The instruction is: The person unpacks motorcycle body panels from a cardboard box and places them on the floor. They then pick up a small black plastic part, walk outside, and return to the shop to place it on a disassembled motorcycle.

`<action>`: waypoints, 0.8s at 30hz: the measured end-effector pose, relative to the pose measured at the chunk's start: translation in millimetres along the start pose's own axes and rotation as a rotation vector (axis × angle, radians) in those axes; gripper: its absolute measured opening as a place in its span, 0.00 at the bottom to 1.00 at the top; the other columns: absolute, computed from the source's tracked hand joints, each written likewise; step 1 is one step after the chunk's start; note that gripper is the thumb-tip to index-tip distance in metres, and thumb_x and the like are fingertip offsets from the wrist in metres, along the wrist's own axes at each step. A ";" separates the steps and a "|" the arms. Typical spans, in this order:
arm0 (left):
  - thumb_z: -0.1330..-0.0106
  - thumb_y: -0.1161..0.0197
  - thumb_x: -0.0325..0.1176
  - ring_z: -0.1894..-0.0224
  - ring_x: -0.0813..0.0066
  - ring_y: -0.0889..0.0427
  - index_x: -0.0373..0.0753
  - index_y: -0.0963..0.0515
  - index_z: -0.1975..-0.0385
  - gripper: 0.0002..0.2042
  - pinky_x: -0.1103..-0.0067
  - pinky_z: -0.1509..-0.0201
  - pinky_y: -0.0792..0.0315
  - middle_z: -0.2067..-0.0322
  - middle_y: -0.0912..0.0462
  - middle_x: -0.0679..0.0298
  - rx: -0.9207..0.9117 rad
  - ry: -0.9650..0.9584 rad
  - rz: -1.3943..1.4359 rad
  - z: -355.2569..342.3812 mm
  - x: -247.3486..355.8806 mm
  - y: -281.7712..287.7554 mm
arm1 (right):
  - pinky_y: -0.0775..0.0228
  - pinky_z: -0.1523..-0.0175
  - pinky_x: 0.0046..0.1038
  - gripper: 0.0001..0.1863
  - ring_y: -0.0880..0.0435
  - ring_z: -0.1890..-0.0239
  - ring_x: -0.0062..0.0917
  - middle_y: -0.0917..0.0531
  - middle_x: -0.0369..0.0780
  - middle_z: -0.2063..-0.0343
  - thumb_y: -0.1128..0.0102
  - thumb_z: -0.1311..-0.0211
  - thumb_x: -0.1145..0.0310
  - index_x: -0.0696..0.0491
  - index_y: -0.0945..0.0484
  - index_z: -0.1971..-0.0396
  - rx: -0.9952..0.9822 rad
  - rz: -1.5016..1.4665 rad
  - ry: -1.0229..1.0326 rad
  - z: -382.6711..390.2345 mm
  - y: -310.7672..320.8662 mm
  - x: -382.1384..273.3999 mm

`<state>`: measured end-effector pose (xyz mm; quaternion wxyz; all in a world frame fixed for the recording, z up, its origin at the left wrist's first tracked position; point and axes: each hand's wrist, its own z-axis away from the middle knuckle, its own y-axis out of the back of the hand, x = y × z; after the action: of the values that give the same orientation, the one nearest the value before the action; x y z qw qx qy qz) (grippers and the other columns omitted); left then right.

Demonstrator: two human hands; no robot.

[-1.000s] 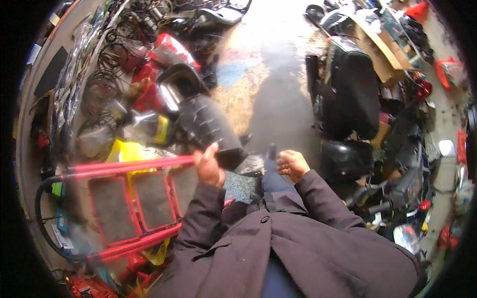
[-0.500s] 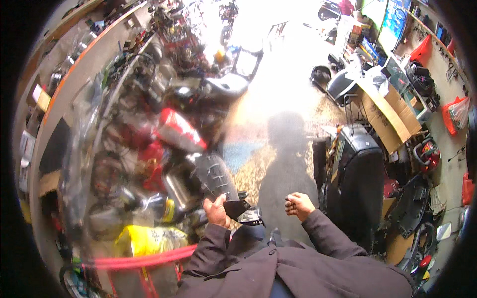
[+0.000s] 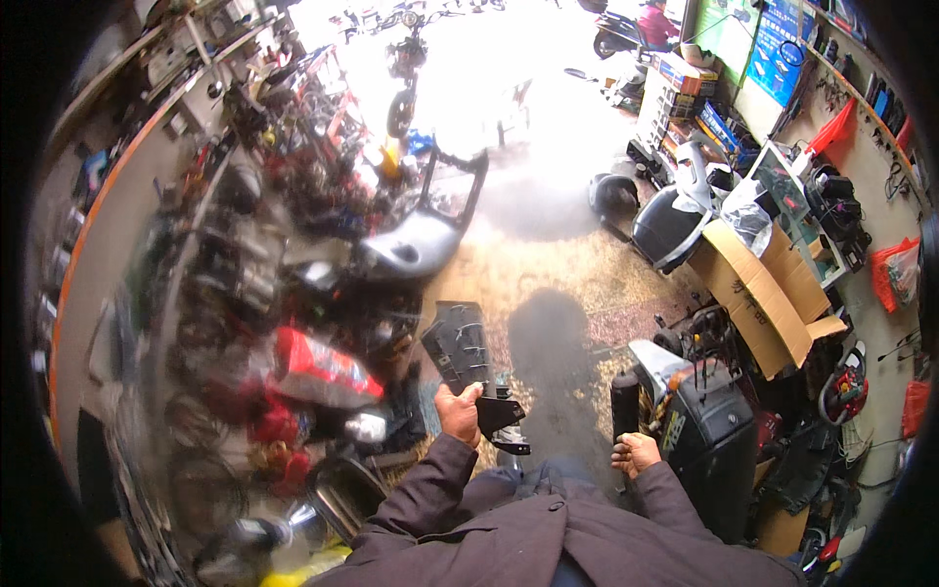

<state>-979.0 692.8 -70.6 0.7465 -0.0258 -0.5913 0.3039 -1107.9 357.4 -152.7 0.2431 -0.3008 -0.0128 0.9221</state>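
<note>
My left hand [image 3: 458, 417] is closed round a black plastic panel [image 3: 460, 347] with a ribbed underside and a dark flat bracket at its lower end. My right hand [image 3: 638, 453], fingers curled, is just below an upright black cylinder [image 3: 623, 403], beside a scuffed black and silver body part [image 3: 709, 445]; whether it grips anything is hidden. A red and white bag [image 3: 323, 374] lies left of my left hand among cluttered parts, with a dark, shiny hollow piece [image 3: 344, 494] below it.
Piled scooter parts line both sides of the patterned floor [image 3: 528, 264], including a silver-black fairing [image 3: 406, 249]. At right are an open cardboard box [image 3: 763, 308], a helmet-like black piece [image 3: 611, 201] and hanging red bags [image 3: 890, 274]. A person in pink [image 3: 655, 24] is by a scooter in the bright opening.
The view has moved forward and tilted up toward the opening; the pink frame has left view. My left hand still holds the panel; my right hand now is nearer the right-hand pile.
</note>
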 end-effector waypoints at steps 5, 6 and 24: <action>0.44 0.40 0.17 0.70 0.79 0.23 0.35 0.26 0.60 0.13 0.79 0.64 0.26 0.67 0.20 0.67 -0.124 -0.020 -0.049 -123.0 14.7 -86.8 | 0.30 0.73 0.33 0.08 0.27 0.80 0.27 0.30 0.34 0.81 0.48 0.36 0.65 0.52 0.32 0.70 -0.027 -0.037 -0.007 -89.7 -40.4 -83.7; 0.44 0.41 0.17 0.70 0.79 0.23 0.36 0.26 0.60 0.13 0.79 0.64 0.26 0.67 0.20 0.67 -0.129 -0.051 -0.058 -152.2 15.3 -103.0 | 0.30 0.73 0.32 0.08 0.27 0.80 0.27 0.30 0.34 0.82 0.48 0.36 0.65 0.52 0.32 0.72 -0.014 -0.044 -0.046 -113.6 -50.2 -103.7; 0.49 0.40 0.16 0.67 0.74 0.23 0.34 0.29 0.56 0.18 0.76 0.62 0.26 0.64 0.22 0.64 0.044 -0.162 -0.039 -608.3 20.5 -372.9 | 0.25 0.75 0.33 0.11 0.21 0.79 0.30 0.22 0.41 0.77 0.44 0.38 0.66 0.57 0.28 0.62 -0.216 0.171 0.215 -452.8 -293.0 -603.6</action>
<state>-272.3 594.5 -86.5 0.7023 0.0270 -0.6435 0.3032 -301.8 284.9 -142.5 0.1301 -0.4221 -0.0604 0.8951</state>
